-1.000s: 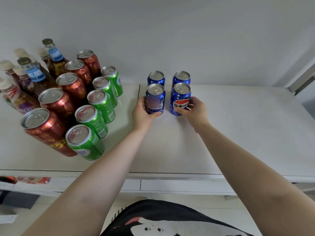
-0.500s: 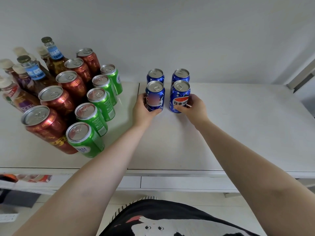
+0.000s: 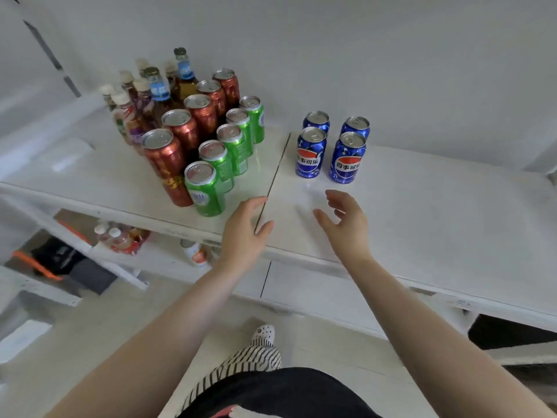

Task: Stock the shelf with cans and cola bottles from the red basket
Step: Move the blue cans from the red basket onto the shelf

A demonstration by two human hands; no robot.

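Observation:
Several blue cola cans stand in a two-by-two block on the white shelf (image 3: 422, 212). The front left blue can (image 3: 310, 153) and the front right blue can (image 3: 348, 159) show their labels; two more blue cans (image 3: 316, 120) stand behind them. My left hand (image 3: 245, 227) hovers over the shelf's front edge, fingers relaxed and holding nothing. My right hand (image 3: 346, 224) is in front of the blue cans, apart from them, fingers loosely spread and holding nothing. The red basket is out of view.
Rows of red cans (image 3: 180, 131) and green cans (image 3: 217, 158) fill the shelf's left part, with bottles (image 3: 156, 89) behind them. A lower shelf holds more bottles (image 3: 120, 239). My foot (image 3: 265, 334) is on the floor below.
Both hands have let go of the front two blue cans and drawn back toward the shelf's front edge. The view has tilted and shifted down, showing the lower shelf and floor.

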